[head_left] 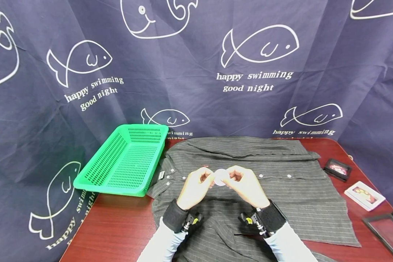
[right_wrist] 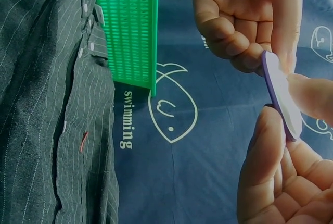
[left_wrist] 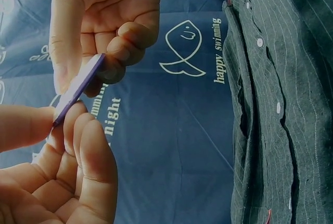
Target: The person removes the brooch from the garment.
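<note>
Between my two hands is a thin round disc (head_left: 221, 177), white on one face with a purple edge. My left hand (head_left: 196, 187) pinches one side of it between thumb and fingers. Opposite, my right hand (head_left: 249, 185) pinches the other side. From the left wrist view the disc (left_wrist: 78, 89) appears nearly edge-on, and in the right wrist view its white face (right_wrist: 284, 96) is turned toward the thumbs. Below the hands a dark grey pinstriped shirt (head_left: 298, 196) with white buttons lies spread over the table. A small red thread (right_wrist: 83, 141) lies on the shirt.
At the left stands a green perforated basket (head_left: 122, 169). Along the right of the reddish-brown table (head_left: 118, 225) lie a black box (head_left: 337, 169), a white picture card (head_left: 364, 195) and a dark-framed clear case (head_left: 388, 233). A blue curtain (head_left: 196, 72) with fish drawings hangs behind.
</note>
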Demonstrator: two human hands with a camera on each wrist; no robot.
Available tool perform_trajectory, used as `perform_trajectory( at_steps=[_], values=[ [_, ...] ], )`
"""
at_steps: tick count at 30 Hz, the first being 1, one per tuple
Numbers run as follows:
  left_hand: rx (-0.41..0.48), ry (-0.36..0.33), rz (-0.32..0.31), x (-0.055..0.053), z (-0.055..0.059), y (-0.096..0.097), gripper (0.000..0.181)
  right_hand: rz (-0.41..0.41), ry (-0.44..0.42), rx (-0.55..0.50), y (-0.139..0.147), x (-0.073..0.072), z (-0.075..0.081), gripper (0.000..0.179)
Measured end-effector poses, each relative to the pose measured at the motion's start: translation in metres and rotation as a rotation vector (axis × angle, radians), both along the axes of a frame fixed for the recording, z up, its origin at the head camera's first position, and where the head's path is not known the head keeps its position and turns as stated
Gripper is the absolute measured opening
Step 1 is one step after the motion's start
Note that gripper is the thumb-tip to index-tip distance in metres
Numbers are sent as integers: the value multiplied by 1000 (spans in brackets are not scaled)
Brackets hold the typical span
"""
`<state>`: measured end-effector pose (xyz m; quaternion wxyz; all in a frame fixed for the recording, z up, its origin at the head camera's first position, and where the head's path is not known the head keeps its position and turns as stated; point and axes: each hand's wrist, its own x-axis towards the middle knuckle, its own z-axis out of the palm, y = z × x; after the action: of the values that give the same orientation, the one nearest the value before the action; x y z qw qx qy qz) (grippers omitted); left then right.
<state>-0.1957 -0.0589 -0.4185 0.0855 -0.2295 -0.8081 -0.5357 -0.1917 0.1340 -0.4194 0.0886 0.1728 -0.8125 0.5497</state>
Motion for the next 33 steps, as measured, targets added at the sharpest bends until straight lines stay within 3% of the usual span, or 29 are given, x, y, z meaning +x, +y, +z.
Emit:
perform_trajectory(
  at_steps=[33],
  values=[
    [-20,-9,-16,2,2,-2,13,-36,49,41,-2,1,-1,10]
  ],
)
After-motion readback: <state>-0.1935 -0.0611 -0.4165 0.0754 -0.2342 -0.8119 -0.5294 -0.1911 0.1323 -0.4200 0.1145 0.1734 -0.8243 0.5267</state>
